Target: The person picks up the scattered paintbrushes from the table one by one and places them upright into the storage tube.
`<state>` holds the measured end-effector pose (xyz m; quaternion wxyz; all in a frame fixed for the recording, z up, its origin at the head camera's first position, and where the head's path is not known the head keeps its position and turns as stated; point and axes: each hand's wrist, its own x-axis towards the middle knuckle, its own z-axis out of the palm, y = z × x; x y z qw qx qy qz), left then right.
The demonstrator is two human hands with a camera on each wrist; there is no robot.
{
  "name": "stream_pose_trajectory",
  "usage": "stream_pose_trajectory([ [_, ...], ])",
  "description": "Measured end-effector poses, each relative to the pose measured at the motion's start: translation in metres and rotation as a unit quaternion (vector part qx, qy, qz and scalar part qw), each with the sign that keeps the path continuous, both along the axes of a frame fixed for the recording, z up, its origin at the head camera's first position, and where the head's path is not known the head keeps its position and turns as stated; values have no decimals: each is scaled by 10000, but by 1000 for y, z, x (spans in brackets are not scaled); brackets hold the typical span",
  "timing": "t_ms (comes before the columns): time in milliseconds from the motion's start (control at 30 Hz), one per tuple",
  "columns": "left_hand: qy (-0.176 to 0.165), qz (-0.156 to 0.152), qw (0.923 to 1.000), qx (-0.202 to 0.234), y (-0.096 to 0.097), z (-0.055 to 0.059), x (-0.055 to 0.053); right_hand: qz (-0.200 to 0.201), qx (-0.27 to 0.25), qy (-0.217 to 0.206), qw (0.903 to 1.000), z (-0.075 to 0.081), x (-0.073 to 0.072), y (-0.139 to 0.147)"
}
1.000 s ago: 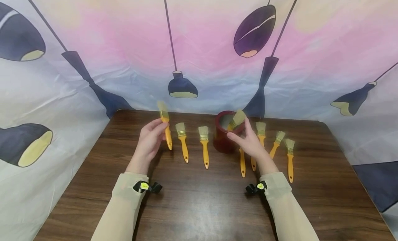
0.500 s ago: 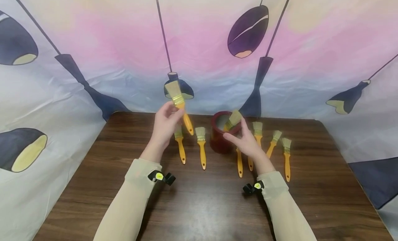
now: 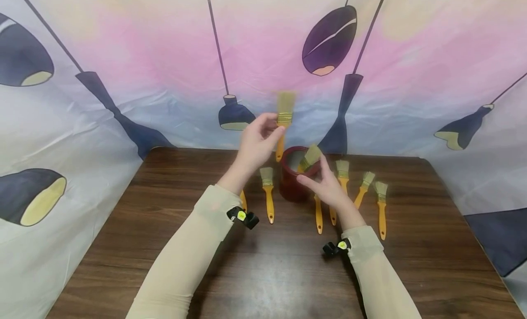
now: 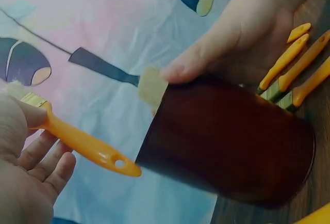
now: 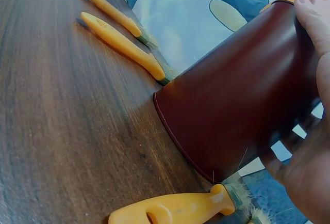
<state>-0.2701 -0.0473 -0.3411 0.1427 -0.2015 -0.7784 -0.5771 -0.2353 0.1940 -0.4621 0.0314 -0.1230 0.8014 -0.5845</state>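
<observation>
My left hand [image 3: 256,144] pinches a paintbrush [image 3: 285,107] with a yellow handle, bristles up, near its metal band. The handle's end hangs close by the left rim of a dark red cylindrical pot [image 3: 293,187]; in the left wrist view the brush's handle [image 4: 85,144] reaches right to that rim. With thumb and fingers spread round the pot's right side, my right hand [image 3: 331,191] grips it as it stands on the table. Another brush [image 3: 309,158] leans inside the pot, bristles out over the rim beside the right thumb and fingers.
Left of the pot lies a paintbrush [image 3: 269,200], with one more partly hidden by my left wrist. Several others, such as the far right brush [image 3: 382,213], lie to the pot's right. Behind the brown wooden table [image 3: 271,282] hangs a printed cloth [image 3: 173,58].
My left hand has carried its paintbrush up and rightward from the table's left side to the pot, turning it upright. My right hand has stayed on the pot.
</observation>
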Motion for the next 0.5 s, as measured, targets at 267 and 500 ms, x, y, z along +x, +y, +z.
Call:
stream_pose_trajectory([
  [267,158,-61,9998,48,19,7,0,-35,45,26,10000,0,-1,-1],
  [500,38,-111,9976,-675,29,-8,-6,18,-100,150,9998,-2,-3,0],
])
